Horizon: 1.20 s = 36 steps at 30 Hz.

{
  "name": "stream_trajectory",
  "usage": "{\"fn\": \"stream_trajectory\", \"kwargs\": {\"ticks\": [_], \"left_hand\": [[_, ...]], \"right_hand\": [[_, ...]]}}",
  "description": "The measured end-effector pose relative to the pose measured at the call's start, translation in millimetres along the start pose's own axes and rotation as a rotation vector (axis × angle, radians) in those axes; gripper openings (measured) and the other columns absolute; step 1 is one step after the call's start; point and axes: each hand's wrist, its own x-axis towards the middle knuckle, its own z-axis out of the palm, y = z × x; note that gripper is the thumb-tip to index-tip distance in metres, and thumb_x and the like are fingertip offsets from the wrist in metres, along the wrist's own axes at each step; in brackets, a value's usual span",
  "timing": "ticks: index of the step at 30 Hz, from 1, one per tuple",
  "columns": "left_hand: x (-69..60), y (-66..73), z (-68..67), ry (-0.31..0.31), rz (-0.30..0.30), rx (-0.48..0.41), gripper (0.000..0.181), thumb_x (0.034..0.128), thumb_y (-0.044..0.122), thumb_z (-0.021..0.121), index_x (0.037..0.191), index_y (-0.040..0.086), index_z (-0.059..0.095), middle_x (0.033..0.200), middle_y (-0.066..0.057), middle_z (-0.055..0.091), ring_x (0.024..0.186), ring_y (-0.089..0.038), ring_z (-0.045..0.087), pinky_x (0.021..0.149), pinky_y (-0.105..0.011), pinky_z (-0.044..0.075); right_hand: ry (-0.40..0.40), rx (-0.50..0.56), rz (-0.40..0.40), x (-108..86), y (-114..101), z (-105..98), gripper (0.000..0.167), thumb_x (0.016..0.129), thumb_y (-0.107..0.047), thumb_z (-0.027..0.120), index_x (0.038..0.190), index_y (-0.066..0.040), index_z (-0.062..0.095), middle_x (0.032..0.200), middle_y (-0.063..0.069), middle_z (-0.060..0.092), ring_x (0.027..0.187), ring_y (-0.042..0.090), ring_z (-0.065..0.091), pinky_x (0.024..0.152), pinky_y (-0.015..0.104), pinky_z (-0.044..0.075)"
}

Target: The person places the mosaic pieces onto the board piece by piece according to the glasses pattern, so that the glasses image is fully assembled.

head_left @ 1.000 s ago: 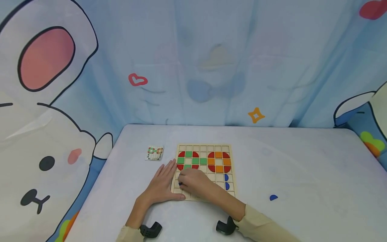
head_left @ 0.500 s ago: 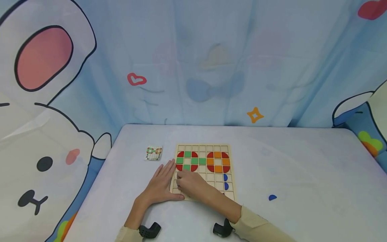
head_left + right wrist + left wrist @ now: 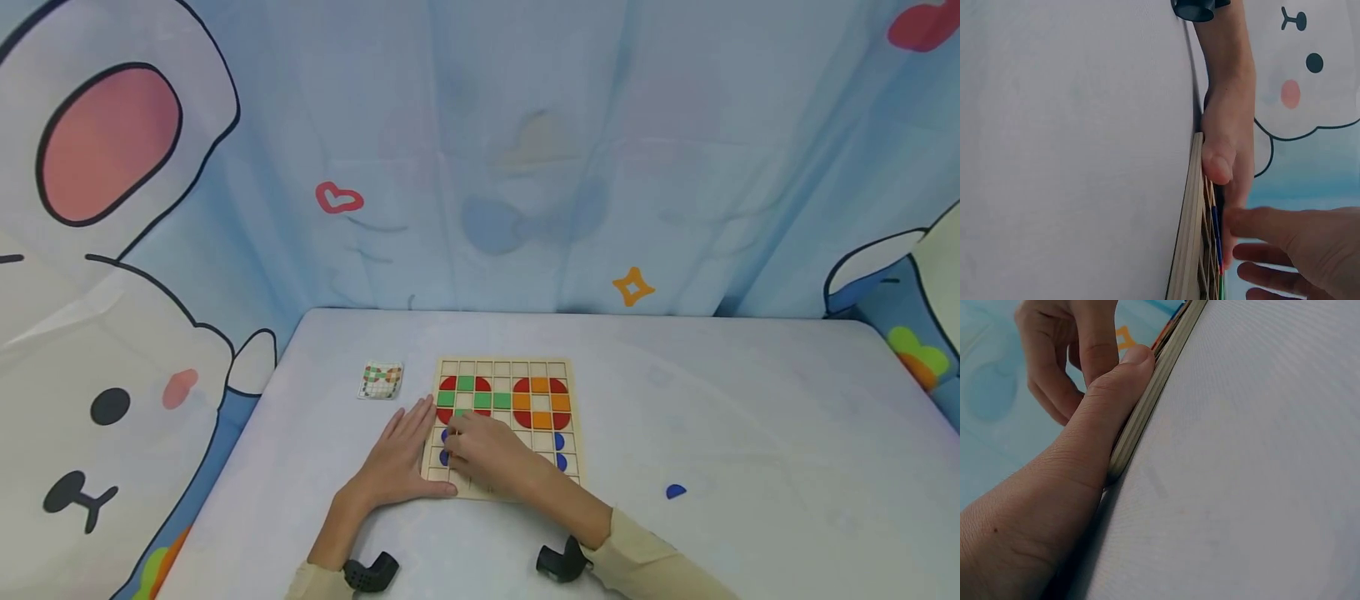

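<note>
My left hand lies with straight fingers along the left edge of a wooden grid board, its thumb at the front edge. In the left wrist view the thumb presses the board's side. Over the board's left part hovers my right hand, fingers loosely bent; no piece shows between them. Just beside its fingertips, a blue half-circle piece sits in the left column, with another blue piece above it. Two more blue half circles sit at the right. Red, green and orange pieces fill upper cells.
One loose blue half circle lies on the white table, right of the board. A small patterned card lies beyond my left hand. A blue printed curtain hangs behind the table.
My right hand's fingers dipped over the left column, then lifted slightly back up and right, uncovering two blue half circles there. My left hand stays put.
</note>
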Motion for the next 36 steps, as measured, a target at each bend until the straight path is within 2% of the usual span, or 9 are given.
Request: {"fn": "stream_trajectory", "kwargs": {"ticks": [5,7,14,18,22,25,30,36], "left_hand": [[-0.4,-0.6,-0.9,0.003,0.009,0.011,0.12,0.0705,0.079,0.061,0.157,0.012,0.012,0.166,0.001,0.006,0.154,-0.015,0.006,0.125,-0.046,0.01],[-0.5,-0.4,-1.5,0.008,0.01,0.012,0.12,0.0703,0.079,0.061,0.157,0.011,0.012,0.166,0.0,0.007,0.154,-0.016,0.007,0.125,-0.046,0.01],[-1.3,0.8,-3.8,0.005,0.003,0.011,0.121,0.0692,0.079,0.062,0.157,0.012,0.013,0.166,0.0,0.008,0.154,-0.016,0.008,0.125,-0.046,0.011],[-0.6,1.9,-3.9,0.002,-0.004,0.006,0.121,0.069,0.079,0.062,0.157,0.012,0.013,0.166,0.0,0.007,0.154,-0.015,0.007,0.125,-0.045,0.01],[0.6,2.5,-2.7,0.0,-0.006,0.005,0.121,0.0686,0.079,0.062,0.157,0.011,0.013,0.166,0.0,0.007,0.154,-0.016,0.007,0.125,-0.046,0.01],[1.4,3.1,-2.3,-0.004,-0.008,0.009,0.122,0.0685,0.079,0.062,0.157,0.01,0.013,0.166,0.0,0.007,0.154,-0.016,0.008,0.125,-0.046,0.009],[1.6,3.9,-2.6,0.001,-0.017,0.006,0.122,0.0682,0.077,0.063,0.157,0.01,0.013,0.166,-0.001,0.008,0.154,-0.017,0.008,0.125,-0.046,0.01],[0.3,3.5,-2.3,0.01,-0.012,-0.015,0.122,0.0676,0.077,0.064,0.156,0.01,0.014,0.166,-0.002,0.009,0.154,-0.019,0.01,0.124,-0.048,0.012]], "right_hand": [[-0.059,-0.016,-0.119,0.8,4.2,-0.9,0.027,0.091,-0.035,0.068,0.113,-0.02,0.075,0.12,-0.001,0.07,0.115,0.014,0.061,0.102,0.029,0.05],[-0.082,-0.028,-0.138,0.4,5.2,-1.5,0.028,0.091,-0.037,0.067,0.114,-0.022,0.074,0.122,-0.002,0.07,0.117,0.014,0.06,0.104,0.03,0.049],[-0.126,-0.021,-0.108,-0.9,6.9,-5.1,0.027,0.093,-0.037,0.064,0.114,-0.024,0.074,0.123,-0.002,0.07,0.12,0.016,0.06,0.105,0.031,0.049],[-0.122,-0.017,-0.117,-1.7,8.5,-8.5,0.023,0.094,-0.033,0.063,0.111,-0.023,0.076,0.12,-0.003,0.071,0.118,0.015,0.061,0.104,0.03,0.05],[-0.115,0.0,-0.083,-9.7,11.9,-19.4,0.023,0.094,-0.031,0.063,0.111,-0.021,0.076,0.118,-0.002,0.072,0.118,0.017,0.062,0.104,0.034,0.05],[-0.096,0.019,-0.053,-23.4,19.0,-29.7,0.026,0.092,-0.032,0.066,0.112,-0.019,0.075,0.119,0.0,0.071,0.118,0.018,0.062,0.102,0.037,0.051],[-0.032,0.006,-0.05,-57.4,42.5,-35.8,0.025,0.089,-0.031,0.07,0.11,-0.019,0.076,0.114,-0.001,0.071,0.11,0.017,0.064,0.093,0.033,0.056],[-0.053,0.031,0.091,-111.3,84.4,-40.2,0.028,0.085,-0.03,0.074,0.111,-0.022,0.074,0.112,-0.006,0.069,0.105,0.014,0.064,0.088,0.034,0.057]]}}
